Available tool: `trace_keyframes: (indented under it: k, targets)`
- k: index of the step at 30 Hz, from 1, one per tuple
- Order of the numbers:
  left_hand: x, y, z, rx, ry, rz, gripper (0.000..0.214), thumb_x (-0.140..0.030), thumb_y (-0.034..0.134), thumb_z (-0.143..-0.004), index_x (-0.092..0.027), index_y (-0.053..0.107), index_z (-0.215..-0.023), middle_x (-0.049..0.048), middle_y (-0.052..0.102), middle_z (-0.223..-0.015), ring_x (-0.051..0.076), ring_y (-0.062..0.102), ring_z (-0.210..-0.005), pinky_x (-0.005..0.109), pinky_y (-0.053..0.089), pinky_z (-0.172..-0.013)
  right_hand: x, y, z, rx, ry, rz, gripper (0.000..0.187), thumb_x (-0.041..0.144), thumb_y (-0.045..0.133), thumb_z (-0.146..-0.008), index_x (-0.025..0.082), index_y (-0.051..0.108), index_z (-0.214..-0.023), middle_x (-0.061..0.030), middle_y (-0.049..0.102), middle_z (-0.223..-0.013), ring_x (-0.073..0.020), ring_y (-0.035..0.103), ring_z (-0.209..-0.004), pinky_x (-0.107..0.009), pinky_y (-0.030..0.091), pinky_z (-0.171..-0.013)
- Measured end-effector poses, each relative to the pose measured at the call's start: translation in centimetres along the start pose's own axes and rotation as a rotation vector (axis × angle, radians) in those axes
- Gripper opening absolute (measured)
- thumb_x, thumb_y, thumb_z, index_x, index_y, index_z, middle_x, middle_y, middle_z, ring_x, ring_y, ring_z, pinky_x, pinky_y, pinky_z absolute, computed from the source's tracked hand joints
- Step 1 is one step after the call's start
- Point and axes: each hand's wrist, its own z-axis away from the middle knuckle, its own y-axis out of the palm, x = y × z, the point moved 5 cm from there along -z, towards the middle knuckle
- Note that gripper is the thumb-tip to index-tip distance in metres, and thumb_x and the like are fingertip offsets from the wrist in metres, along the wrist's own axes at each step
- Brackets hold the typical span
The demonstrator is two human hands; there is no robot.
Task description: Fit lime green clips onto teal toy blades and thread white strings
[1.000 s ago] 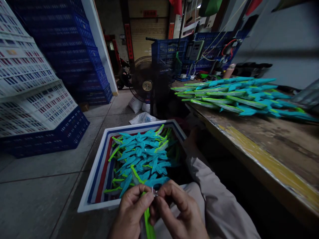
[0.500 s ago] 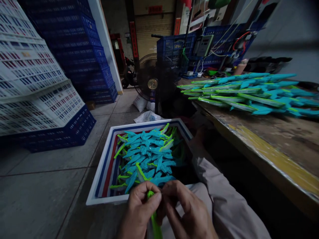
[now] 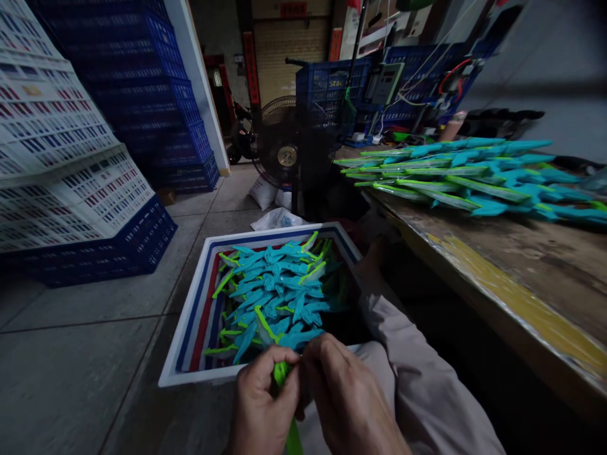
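Note:
My left hand (image 3: 265,395) pinches a bright green strip-like piece (image 3: 293,437) between thumb and forefinger, and the strip hangs down toward my lap. Right beside it, my right hand (image 3: 348,392) is closed with its fingertips pressed together against the left fingertips; whatever it grips is too small or hidden to name. Just beyond both hands stands a white-rimmed bin (image 3: 187,316) with blue and red stripes inside. A pile of turquoise pieces with green edges (image 3: 277,284) fills it.
On the wooden table (image 3: 545,265) at right lies a stack of turquoise and green pieces (image 3: 474,177). A fan (image 3: 287,155) and white sacks (image 3: 275,218) stand behind the bin. White crates (image 3: 71,139) and blue crates (image 3: 175,114) are stacked at left.
My right hand has turned so its back faces up more, its fingers drawn closer together at the left fingertips. My left hand still holds the green strip. The view has shifted slightly.

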Motion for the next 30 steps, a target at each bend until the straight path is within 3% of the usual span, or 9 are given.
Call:
trace_keyframes:
  k: [5, 12, 17, 27, 30]
  targets:
    - [-1.4, 0.0, 0.0, -0.023, -0.043, -0.019, 0.018, -0.035, 0.063, -0.084, -0.020, 0.060, -0.076, -0.0032, 0.056, -0.051, 0.011, 0.051, -0.043, 0.020, 0.039, -0.045, 0.0, 0.5, 0.2, 0.028, 0.033, 0.083, 0.024, 0.010, 0.034, -0.101, 0.022, 0.045, -0.084, -0.0012, 0.053, -0.078, -0.0177, 0.055, -0.070, -0.028, 0.038, -0.062]
    - [0.2, 1.5, -0.7, 0.244, -0.357, 0.568, 0.026, -0.039, 0.075, -0.073, -0.019, 0.059, -0.072, -0.0049, 0.049, -0.048, 0.008, 0.038, -0.039, 0.019, 0.033, -0.038, -1.7, 1.3, 1.2, 0.073, 0.165, -0.048, 0.019, 0.019, 0.037, -0.099, 0.023, 0.040, -0.081, 0.0005, 0.054, -0.069, -0.0162, 0.055, -0.059, -0.026, 0.035, -0.055]
    - [1.2, 2.2, -0.7, 0.265, -0.464, 0.815, 0.027, -0.030, 0.082, -0.067, -0.017, 0.059, -0.068, -0.0051, 0.047, -0.056, 0.006, 0.038, -0.045, 0.017, 0.036, -0.039, -2.4, 1.4, 1.1, 0.230, 0.293, -0.220, 0.022, 0.026, 0.035, -0.104, 0.022, 0.046, -0.085, -0.0033, 0.063, -0.078, -0.0173, 0.062, -0.070, -0.025, 0.043, -0.060]
    - [0.8, 1.6, -0.2, 0.155, -0.429, 0.770, 0.034, -0.036, 0.090, -0.061, -0.015, 0.064, -0.067, -0.0031, 0.050, -0.057, 0.009, 0.044, -0.049, 0.018, 0.036, -0.040, -0.7, -0.1, 0.5, -0.075, 0.005, -0.161, 0.023, 0.013, 0.045, -0.101, 0.022, 0.051, -0.080, 0.0037, 0.058, -0.068, -0.0105, 0.057, -0.060, -0.020, 0.037, -0.055]
    - [1.1, 1.6, -0.2, 0.178, -0.413, 0.763, 0.036, -0.039, 0.090, -0.062, -0.014, 0.066, -0.069, -0.0021, 0.052, -0.058, 0.009, 0.045, -0.050, 0.019, 0.036, -0.040, -0.1, -0.5, 0.3, -0.053, -0.096, -0.112, 0.027, 0.013, 0.040, -0.105, 0.021, 0.050, -0.082, 0.0029, 0.056, -0.070, -0.0110, 0.055, -0.061, -0.020, 0.037, -0.057]
